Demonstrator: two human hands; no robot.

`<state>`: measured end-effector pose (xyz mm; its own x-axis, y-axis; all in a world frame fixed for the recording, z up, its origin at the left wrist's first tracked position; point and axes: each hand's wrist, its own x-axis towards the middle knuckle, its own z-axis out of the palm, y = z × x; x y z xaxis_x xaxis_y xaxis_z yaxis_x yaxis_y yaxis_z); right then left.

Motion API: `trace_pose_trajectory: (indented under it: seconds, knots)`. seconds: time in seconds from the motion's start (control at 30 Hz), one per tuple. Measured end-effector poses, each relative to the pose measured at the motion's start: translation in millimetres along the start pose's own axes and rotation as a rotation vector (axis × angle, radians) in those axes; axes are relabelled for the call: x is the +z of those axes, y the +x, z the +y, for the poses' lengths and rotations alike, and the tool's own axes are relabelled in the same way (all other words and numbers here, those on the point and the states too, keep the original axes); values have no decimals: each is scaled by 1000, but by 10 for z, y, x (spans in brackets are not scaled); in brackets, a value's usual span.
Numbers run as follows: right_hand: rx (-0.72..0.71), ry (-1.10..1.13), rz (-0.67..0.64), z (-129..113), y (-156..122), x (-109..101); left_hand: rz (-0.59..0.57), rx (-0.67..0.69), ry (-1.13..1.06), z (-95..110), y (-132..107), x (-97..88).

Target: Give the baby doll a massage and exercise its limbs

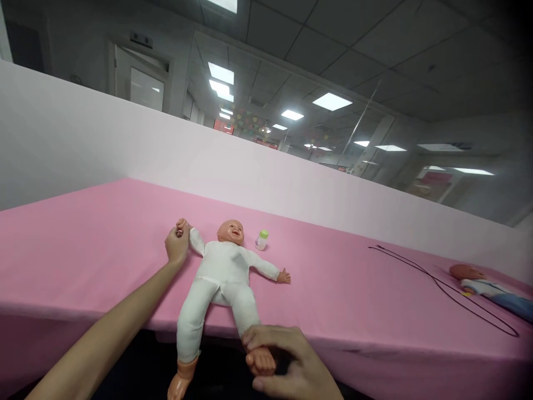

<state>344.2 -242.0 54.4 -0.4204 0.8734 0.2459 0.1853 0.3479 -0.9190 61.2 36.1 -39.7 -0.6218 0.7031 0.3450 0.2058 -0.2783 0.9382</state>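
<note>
Gripping a baby doll (220,272) at two points, the person's left hand (177,246) is closed around the doll's small vinyl hand (182,225), with the fingers curled in, while the right hand (287,361) is cupped and partly closed around the doll's foot (260,360), its fingers wrapping over the top. The doll lies on its back on a table covered with a pink cloth (83,250), its head toward the far edge and its legs running over the near edge, so that the other foot (179,383) hangs past it. It wears a white sleepsuit (220,283), and its free arm stretches toward the right with the hand open. Just beside its head on the right stands a small baby bottle (262,240) with a green cap. Well apart, toward the right edge, a thin black cord (441,294) lies in a long loop, next to a second doll (483,289) in white and blue clothes, cut off by the frame. A pale wall panel (266,178) rises behind the table, with a glass partition (366,122) above it.
</note>
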Motion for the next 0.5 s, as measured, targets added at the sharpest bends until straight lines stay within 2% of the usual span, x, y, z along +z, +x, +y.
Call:
trace_pose_trajectory:
  seconds: [0.1, 0.2, 0.3, 0.4, 0.5]
  knots:
    - [8, 125, 142, 294, 261, 59, -89, 125, 3, 61, -98, -4]
    - [22, 290, 424, 692, 642, 123, -240, 305, 41, 130, -228, 6]
    - [15, 388, 701, 972, 886, 129, -317, 455, 127, 139, -293, 4]
    - [3, 479, 791, 1006, 824, 36, -341, 540, 205, 119, -308, -8]
    - [-50, 449, 736, 811, 496, -106, -350, 553, 191, 127, -319, 0]
